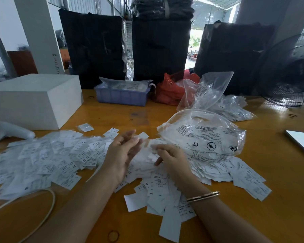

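Small white size labels lie in heaps on the orange table [279,199]: one heap at the left [47,160] and another under and around my hands [158,192]. My left hand [121,155] is raised over the middle, palm turned right, fingers loosely bent, and a white label [142,135] sits at its fingertips. My right hand [170,158], a bangle on its wrist, curls its fingers on labels at the top of the heap. A clear printed plastic bag [204,137] lies just right of my hands.
A white box [33,99] stands at the back left, with a white handheld device [11,130] in front of it. A blue crate [121,97], a red bag [170,90] and more clear bags [223,102] sit behind. A phone [302,141], a fan [291,72] and a white cable [47,204] are nearby.
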`<state>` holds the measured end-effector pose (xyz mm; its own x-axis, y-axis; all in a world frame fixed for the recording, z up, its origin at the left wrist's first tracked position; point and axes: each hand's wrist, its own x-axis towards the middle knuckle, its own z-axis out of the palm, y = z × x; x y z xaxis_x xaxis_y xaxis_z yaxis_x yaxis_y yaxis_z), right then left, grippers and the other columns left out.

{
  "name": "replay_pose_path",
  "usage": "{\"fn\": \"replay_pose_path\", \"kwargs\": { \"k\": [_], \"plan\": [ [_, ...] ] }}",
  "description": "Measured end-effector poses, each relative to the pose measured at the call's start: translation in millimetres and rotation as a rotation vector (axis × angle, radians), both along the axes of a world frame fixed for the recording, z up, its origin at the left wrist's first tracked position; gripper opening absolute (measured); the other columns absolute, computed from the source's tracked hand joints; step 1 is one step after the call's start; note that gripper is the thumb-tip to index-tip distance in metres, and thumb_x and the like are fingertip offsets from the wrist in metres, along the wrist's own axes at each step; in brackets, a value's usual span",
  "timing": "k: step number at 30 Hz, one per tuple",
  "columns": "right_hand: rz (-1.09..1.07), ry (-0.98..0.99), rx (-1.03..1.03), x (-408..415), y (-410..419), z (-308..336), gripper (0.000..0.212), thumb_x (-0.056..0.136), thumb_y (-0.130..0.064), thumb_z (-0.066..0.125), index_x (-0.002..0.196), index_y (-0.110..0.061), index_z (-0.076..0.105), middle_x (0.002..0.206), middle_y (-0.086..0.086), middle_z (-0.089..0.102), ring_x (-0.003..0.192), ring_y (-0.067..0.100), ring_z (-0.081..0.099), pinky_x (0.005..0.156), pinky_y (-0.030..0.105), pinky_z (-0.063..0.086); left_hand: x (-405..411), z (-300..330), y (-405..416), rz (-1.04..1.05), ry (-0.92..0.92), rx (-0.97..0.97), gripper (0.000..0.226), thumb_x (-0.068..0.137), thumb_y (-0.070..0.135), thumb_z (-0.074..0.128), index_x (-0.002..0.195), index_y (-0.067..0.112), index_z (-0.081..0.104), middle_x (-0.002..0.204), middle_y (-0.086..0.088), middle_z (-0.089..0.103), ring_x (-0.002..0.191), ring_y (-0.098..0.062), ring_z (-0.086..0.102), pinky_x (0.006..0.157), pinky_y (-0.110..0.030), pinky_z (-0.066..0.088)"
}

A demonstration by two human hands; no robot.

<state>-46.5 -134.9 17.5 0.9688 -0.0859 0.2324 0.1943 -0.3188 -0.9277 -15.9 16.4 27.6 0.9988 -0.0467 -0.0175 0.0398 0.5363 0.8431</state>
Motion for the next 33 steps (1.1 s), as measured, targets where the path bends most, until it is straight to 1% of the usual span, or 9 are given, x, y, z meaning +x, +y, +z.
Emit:
{"fn": "replay_pose_path", "kwargs": {
  "k": [3, 8, 11, 14, 16, 21, 23, 26, 33],
  "plan": [
    [0.075, 0.023, -0.024, -2, 2, 0, 0.025, 0.089, -0.039, 0.06, 0.085, -0.018, 0.072, 0.076, -0.001, 0.07, 0.061, 0.01, 0.066, 0.057, 0.019, 0.048, 0, 0, 0, 0.039, 0.008, 0.042, 0.019, 0.078, 0.007, 0.067, 0.094, 0.016, 0.067, 0.096, -0.005, 0.072, 0.087, -0.011, 0.071, 0.066, -0.019, 0.055],
    [-0.011, -0.032, 0.093, 1, -5, 5, 0.011, 0.088, -0.023, 0.065, 0.08, -0.018, 0.072, 0.065, -0.011, 0.068, 0.054, 0.004, 0.063, 0.053, 0.011, 0.044, -4, 1, -1, -0.035, -0.072, 0.28, 0.02, 0.088, 0.005, 0.059, 0.099, 0.02, 0.065, 0.088, 0.001, 0.064, 0.081, -0.009, 0.066, 0.075, -0.025, 0.048],
    [0.01, -0.071, 0.041, -1, -6, 6, 0.016, 0.086, -0.024, 0.067, 0.07, -0.021, 0.067, 0.054, -0.009, 0.061, 0.05, 0.001, 0.058, 0.051, 0.012, 0.041, -10, 4, -1, -0.18, -0.127, 0.442, 0.024, 0.084, 0.026, 0.066, 0.109, 0.025, 0.064, 0.09, 0.003, 0.067, 0.08, -0.008, 0.065, 0.075, -0.026, 0.045],
    [0.023, -0.114, -0.076, -1, -2, 6, 0.019, 0.083, -0.029, 0.069, 0.065, -0.029, 0.063, 0.058, -0.008, 0.06, 0.055, 0.007, 0.053, 0.053, 0.018, 0.042, -14, 5, -4, -0.205, -0.161, 0.574, 0.027, 0.074, 0.039, 0.071, 0.099, 0.028, 0.069, 0.081, 0.01, 0.072, 0.074, 0.0, 0.065, 0.069, -0.022, 0.045],
    [0.02, -0.128, -0.096, -1, -1, 5, 0.018, 0.081, -0.032, 0.07, 0.065, -0.026, 0.063, 0.063, -0.003, 0.063, 0.056, 0.008, 0.05, 0.055, 0.022, 0.042, -14, 6, -5, -0.143, -0.172, 0.601, 0.013, 0.079, 0.032, 0.069, 0.091, 0.026, 0.072, 0.081, 0.008, 0.074, 0.073, -0.001, 0.066, 0.067, -0.021, 0.046],
    [0.024, -0.167, -0.108, -1, -2, 5, 0.023, 0.081, -0.031, 0.07, 0.061, -0.033, 0.06, 0.061, -0.013, 0.064, 0.052, -0.001, 0.047, 0.055, 0.02, 0.041, -15, 7, -3, -0.204, -0.191, 0.643, 0.026, 0.073, 0.042, 0.068, 0.094, 0.026, 0.073, 0.084, 0.007, 0.074, 0.078, -0.001, 0.067, 0.068, -0.021, 0.044],
    [0.017, -0.19, -0.142, -1, -2, 5, 0.021, 0.083, -0.029, 0.07, 0.064, -0.031, 0.06, 0.055, -0.023, 0.058, 0.051, -0.002, 0.048, 0.053, 0.015, 0.038, -14, 5, -3, -0.164, -0.169, 0.629, 0.011, 0.082, 0.03, 0.068, 0.088, 0.023, 0.074, 0.079, 0.005, 0.074, 0.074, 0.0, 0.067, 0.069, -0.022, 0.044],
    [-0.004, -0.24, -0.109, -2, -3, 6, 0.013, 0.088, -0.021, 0.065, 0.078, -0.03, 0.066, 0.066, -0.01, 0.063, 0.061, 0.007, 0.059, 0.06, 0.028, 0.05, -12, 4, -3, -0.101, -0.122, 0.525, 0.013, 0.081, 0.031, 0.067, 0.08, 0.022, 0.076, 0.085, 0.003, 0.075, 0.073, -0.002, 0.068, 0.072, -0.026, 0.045],
    [-0.055, -0.326, 0.243, -6, -10, 12, 0.044, 0.096, 0.001, 0.045, 0.114, -0.039, 0.047, 0.087, 0.006, 0.067, 0.07, 0.011, 0.067, 0.067, 0.021, 0.052, -12, 8, 0, -0.065, -0.109, 0.445, 0.017, 0.065, 0.043, 0.068, 0.075, 0.033, 0.077, 0.085, 0.005, 0.075, 0.071, -0.001, 0.067, 0.069, -0.023, 0.046]
  ]
}}
